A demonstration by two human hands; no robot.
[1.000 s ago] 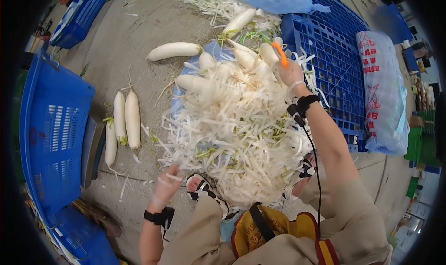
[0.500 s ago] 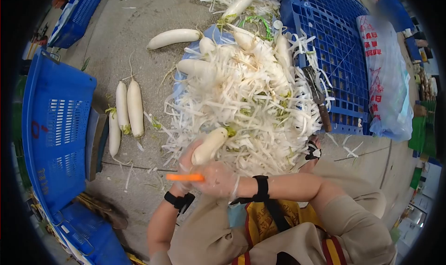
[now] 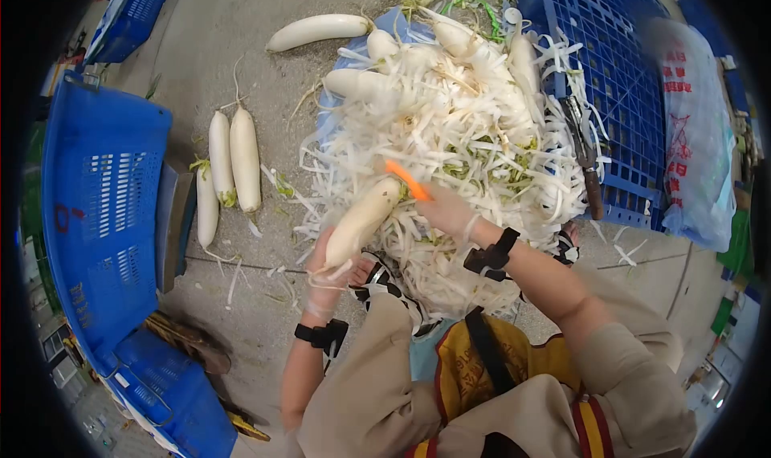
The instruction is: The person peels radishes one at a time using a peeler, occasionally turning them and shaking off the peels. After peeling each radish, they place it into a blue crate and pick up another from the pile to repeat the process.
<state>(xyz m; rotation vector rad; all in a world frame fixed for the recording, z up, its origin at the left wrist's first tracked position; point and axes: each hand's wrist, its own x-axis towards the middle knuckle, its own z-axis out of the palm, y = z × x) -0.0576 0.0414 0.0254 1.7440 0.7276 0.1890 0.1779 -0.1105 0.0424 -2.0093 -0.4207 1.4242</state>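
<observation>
A white radish [image 3: 361, 223] slants over the near edge of a heap of peel strips [image 3: 450, 145], its green-tinged end pointing away from me. My left hand [image 3: 328, 265], in a clear glove, is wrapped round its lower end. An orange peeler [image 3: 408, 180] is in my gloved right hand [image 3: 448, 214], its head just beyond the radish's upper end. Several whole radishes lie at the heap's far side. On the floor to the left, three radishes [image 3: 245, 161] rest side by side.
Blue baskets [image 3: 104, 209] stand at the left. A blue plastic pallet [image 3: 606, 81] is at the right, with a knife [image 3: 585, 157] at its near edge and a filled plastic bag [image 3: 695, 137] on it. My sandalled foot [image 3: 377, 281] is below the heap.
My right hand has moved away from my left, up and to the right, taking the peeler to the radish's far end. More of the radish shows. The whole view has shifted slightly.
</observation>
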